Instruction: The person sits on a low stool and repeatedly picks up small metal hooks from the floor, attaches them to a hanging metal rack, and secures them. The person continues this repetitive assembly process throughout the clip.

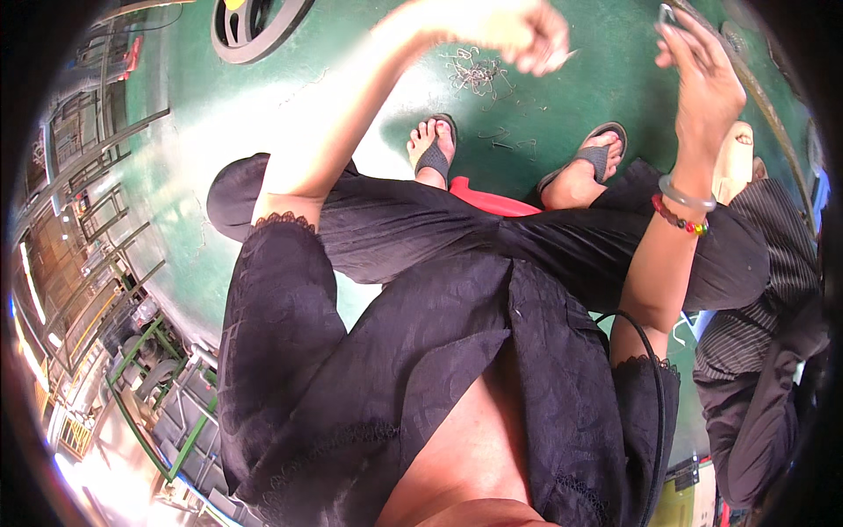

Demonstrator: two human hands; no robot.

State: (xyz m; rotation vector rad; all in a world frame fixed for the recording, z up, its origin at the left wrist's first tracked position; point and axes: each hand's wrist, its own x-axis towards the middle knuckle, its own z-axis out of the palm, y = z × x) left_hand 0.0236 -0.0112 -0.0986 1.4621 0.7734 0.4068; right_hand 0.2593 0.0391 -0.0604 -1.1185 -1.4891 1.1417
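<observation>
**Both hands raised over the green floor**

I am sitting and looking down past my black dress [413, 351] to my feet on the green floor [263, 97]. My left hand [527, 31] is lifted far out ahead of me, blurred, with the fingers curled in together; something small and pale sticks out at the fingertips, seemingly pinched there, though the blur keeps me from telling what it is. My right hand [702, 79] is up at the far right, fingers bent around a small thin object [667, 13] at its top edge, of which I see only a sliver near the rim. On that wrist sit a pale bangle [687, 195] and, just beside it nearer my elbow, a beaded bracelet [678, 220].

On the floor just below my left hand lies a loose tangle of thin wire pieces [479, 75], with a few stray bits nearer my feet. My feet wear grey sandals: the left foot [432, 149] and the right foot [597, 158] stand apart, and a red edge [487, 200] shows between them, under the dress.

At the far left a round grey wheel-like part [255, 26] lies on the floor. Metal racks [97, 220] line the left side. Another person in striped clothing [773, 290] is close at my right.
</observation>
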